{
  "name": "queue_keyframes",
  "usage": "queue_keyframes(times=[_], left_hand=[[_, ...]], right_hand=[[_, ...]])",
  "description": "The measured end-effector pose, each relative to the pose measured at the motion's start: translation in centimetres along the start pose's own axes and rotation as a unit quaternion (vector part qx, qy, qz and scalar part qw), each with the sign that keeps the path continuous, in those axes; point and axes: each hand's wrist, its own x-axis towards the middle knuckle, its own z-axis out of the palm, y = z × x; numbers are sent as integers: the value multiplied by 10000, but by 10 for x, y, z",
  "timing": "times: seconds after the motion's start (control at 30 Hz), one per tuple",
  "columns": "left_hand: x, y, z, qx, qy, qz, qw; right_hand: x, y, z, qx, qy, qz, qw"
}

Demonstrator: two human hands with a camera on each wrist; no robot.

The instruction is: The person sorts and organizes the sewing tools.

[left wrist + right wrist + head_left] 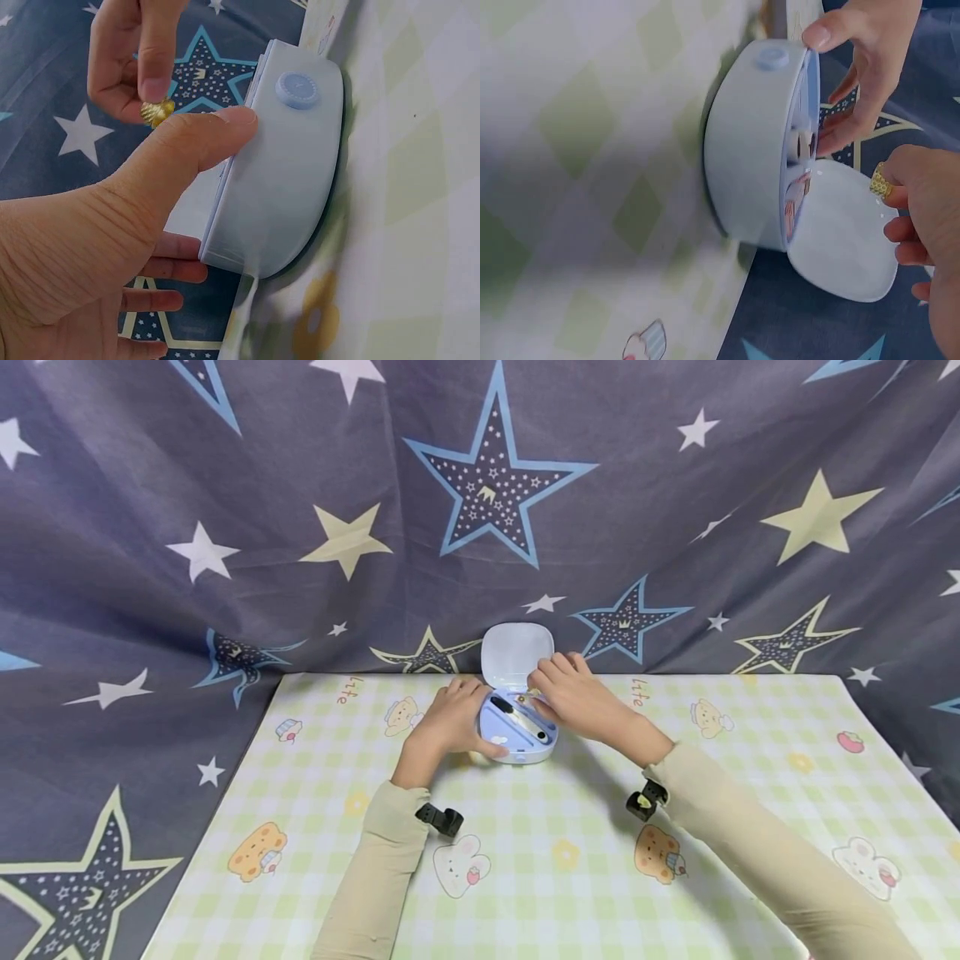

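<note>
A light-blue box (523, 757) with rounded corners sits near the table's back edge, its pale lid (517, 652) raised behind it. My left hand (452, 717) holds the box's left side, thumb on the front rim and fingers spread around the side. Over the right part of the box, my right hand (576, 697) pinches a small gold textured ornament (880, 181) between thumb and forefinger, just above the opening. Inside the box lies a long white tool with black ends (522, 720). A reddish patterned item (791, 214) is partly visible in another compartment.
A green-and-white checked cloth (562, 902) with cartoon prints covers the table. Behind it hangs a dark grey curtain (270, 468) printed with stars, close to the raised lid. A round button-like catch (297, 90) stands out from the box's front.
</note>
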Motion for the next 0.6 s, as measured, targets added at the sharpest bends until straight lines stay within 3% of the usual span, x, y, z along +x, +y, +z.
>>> queue_keyframes(times=[0.3,0.6], left_hand=[[1,-1,2,185,53,40,9998],[1,-2,1,192,-14,26,9998]], right_hand=[[12,-13,8,-202,160,-323,9991],[22,-21,10,-235,-12,-495,9985]])
